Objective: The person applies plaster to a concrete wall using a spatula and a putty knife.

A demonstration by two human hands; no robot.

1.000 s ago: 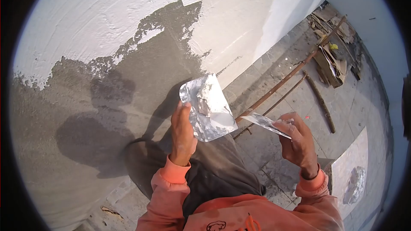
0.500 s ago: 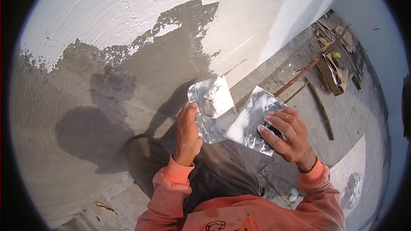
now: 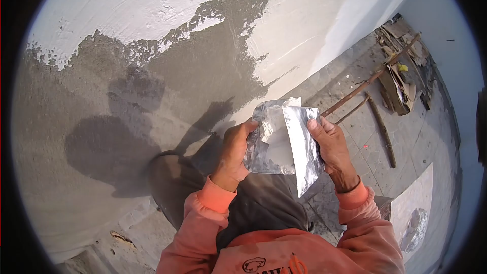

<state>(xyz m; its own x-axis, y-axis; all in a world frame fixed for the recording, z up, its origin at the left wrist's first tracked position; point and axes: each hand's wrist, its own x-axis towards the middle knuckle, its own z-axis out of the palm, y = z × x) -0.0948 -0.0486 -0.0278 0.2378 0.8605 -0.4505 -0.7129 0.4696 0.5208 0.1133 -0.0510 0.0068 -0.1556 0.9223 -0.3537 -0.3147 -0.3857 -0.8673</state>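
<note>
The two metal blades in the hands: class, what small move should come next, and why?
Probably draw the right blade, held by the right hand, down across the left blade in the left hand: its edge rests on the white putty there, and bare grey wall lies ahead.

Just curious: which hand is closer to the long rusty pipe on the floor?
Right. The right hand sits by the rusty pipe, at its lower end; the left hand lies beyond the metal blades.

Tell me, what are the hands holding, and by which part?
The left hand grips a metal blade by its left edge; the right hand grips a second blade by its right edge.
</note>
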